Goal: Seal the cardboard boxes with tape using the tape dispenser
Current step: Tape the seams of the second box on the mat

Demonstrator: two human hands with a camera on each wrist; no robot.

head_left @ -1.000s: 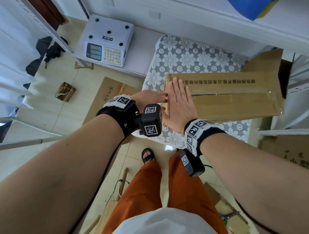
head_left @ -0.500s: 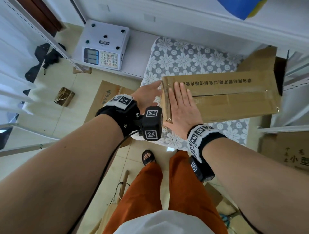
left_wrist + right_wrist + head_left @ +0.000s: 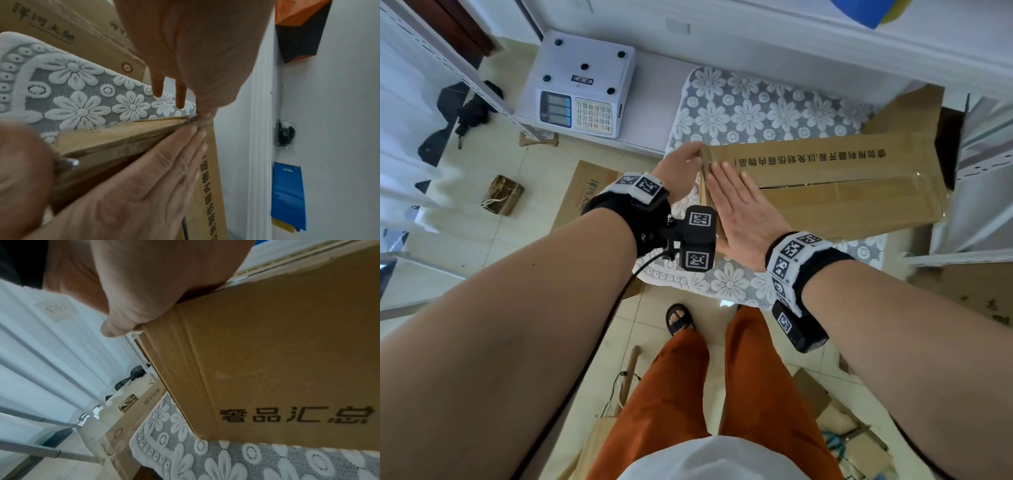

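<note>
A low surface draped in a grey cloth with white lace flowers carries the long cardboard box — it sits along the near side. Beside the surface, a flattened printed carton lies on the tiled floor.

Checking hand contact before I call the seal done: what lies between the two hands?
The left end of the box: the left hand touches its end face, the right hand lies flat on top. Head view shows it.

Bare forearms. Black wrist straps with white bands of black-and-white square markers; black camera blocks, also marker-tagged; black cable along left arm. Orange trousers, white top, black sandal.
</note>
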